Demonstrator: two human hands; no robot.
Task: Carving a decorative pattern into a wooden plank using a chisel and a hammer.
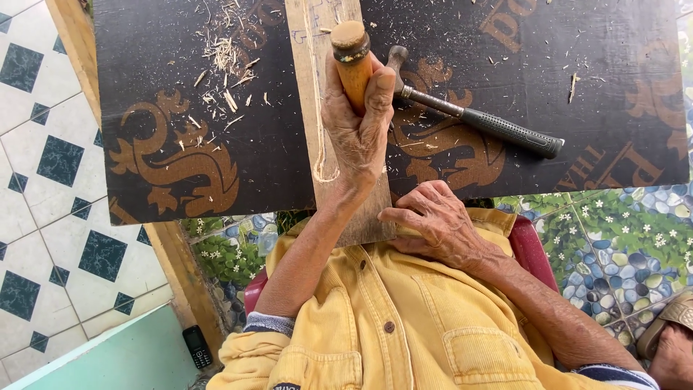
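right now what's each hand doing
left hand: closed on wooden chisel handle
right hand: open, resting at the wood plank's near end

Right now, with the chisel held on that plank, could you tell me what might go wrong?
1. The left hand alone grips the chisel; a slip could mar the pencilled outline on the plank.
2. The right hand rests at the plank's near end, which overhangs the dark board, so the plank might shift.
3. The hammer lies loose beside the chisel and could be knocked.
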